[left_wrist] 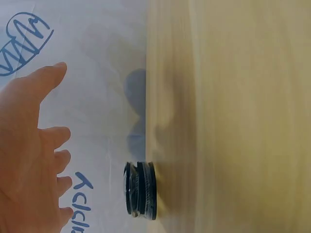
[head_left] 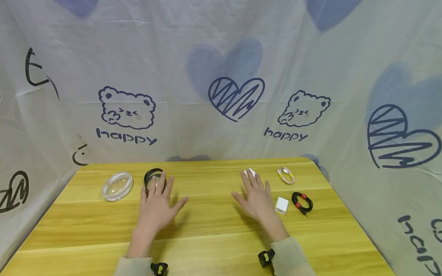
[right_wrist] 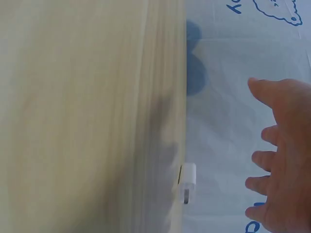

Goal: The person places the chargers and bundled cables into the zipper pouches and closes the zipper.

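Observation:
My left hand (head_left: 157, 209) is held above the table with its fingers spread. It partly covers a black coil (head_left: 147, 177) in the head view; the left wrist view shows this black coil (left_wrist: 140, 190) apart from the hand. My right hand (head_left: 257, 203) also hovers with spread fingers, holding nothing. Behind its fingertips lies a small white plug adapter (head_left: 250, 172), partly hidden; in the right wrist view the adapter (right_wrist: 187, 182) shows a metal prong. A second white adapter (head_left: 281, 205) lies to the right of this hand.
A whitish translucent coil (head_left: 107, 196) lies at the far left. On the right are a pale cable (head_left: 291, 179) with yellow ties and a black cable (head_left: 294, 200) with red ties. The wooden table (head_left: 203, 226) meets a printed cloth (head_left: 193, 130) behind and at both sides.

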The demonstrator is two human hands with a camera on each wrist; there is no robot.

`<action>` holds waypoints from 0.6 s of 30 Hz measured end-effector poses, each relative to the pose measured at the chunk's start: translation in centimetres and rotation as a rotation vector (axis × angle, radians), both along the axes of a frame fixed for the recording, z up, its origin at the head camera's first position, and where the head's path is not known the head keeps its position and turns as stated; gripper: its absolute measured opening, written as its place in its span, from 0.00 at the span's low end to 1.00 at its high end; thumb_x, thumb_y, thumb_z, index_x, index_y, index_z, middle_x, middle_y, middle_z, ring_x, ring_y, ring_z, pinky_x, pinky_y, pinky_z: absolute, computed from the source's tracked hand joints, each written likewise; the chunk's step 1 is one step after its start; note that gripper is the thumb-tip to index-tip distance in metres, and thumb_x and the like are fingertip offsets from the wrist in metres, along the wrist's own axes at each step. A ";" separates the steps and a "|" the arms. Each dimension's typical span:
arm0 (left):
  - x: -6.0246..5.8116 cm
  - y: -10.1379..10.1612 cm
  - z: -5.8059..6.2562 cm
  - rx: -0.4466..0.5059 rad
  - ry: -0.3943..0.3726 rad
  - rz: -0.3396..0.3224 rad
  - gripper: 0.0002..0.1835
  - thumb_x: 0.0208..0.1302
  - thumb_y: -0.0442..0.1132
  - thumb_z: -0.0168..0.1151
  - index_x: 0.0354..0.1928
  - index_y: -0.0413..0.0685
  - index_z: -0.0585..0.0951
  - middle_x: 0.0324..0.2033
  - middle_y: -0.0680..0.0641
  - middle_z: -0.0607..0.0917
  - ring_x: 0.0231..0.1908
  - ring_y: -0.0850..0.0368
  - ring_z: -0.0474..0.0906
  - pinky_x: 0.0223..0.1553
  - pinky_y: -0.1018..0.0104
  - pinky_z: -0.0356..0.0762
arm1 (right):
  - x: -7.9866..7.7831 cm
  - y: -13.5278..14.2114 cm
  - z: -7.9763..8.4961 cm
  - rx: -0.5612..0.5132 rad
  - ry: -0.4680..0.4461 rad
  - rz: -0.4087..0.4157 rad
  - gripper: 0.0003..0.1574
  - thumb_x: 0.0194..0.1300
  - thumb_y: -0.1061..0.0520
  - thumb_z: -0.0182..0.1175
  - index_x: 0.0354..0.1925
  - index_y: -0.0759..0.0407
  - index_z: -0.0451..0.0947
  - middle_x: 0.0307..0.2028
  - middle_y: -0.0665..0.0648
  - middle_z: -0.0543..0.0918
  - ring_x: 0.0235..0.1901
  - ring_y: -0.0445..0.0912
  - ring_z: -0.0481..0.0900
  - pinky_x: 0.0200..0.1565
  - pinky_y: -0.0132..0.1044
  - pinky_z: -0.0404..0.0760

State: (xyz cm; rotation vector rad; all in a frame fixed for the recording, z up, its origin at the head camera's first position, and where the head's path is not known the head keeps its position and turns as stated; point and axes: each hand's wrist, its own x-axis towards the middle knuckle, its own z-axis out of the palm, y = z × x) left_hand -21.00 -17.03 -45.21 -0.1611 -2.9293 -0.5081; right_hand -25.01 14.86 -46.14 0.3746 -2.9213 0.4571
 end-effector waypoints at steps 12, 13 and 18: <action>-1.5 -2.8 0.5 -0.022 -0.003 0.002 0.51 0.73 0.71 0.51 0.83 0.44 0.52 0.82 0.38 0.43 0.80 0.31 0.35 0.73 0.25 0.30 | -1.1 -2.8 1.0 -0.073 0.066 0.088 0.50 0.77 0.32 0.53 0.83 0.52 0.52 0.82 0.58 0.52 0.80 0.61 0.50 0.77 0.66 0.47; -1.7 -3.0 0.4 -0.031 -0.007 0.001 0.51 0.72 0.71 0.51 0.83 0.44 0.53 0.82 0.37 0.44 0.80 0.30 0.35 0.73 0.25 0.30 | -1.2 -3.1 1.1 -0.082 0.067 0.099 0.50 0.77 0.32 0.53 0.83 0.53 0.52 0.82 0.58 0.52 0.80 0.61 0.50 0.76 0.66 0.48; -2.7 -4.5 0.2 -0.081 -0.030 -0.007 0.51 0.73 0.71 0.51 0.82 0.42 0.55 0.82 0.35 0.46 0.79 0.28 0.37 0.74 0.25 0.33 | -1.8 -4.7 1.3 -0.109 0.043 0.156 0.50 0.77 0.32 0.53 0.83 0.53 0.50 0.82 0.57 0.51 0.80 0.60 0.50 0.77 0.65 0.48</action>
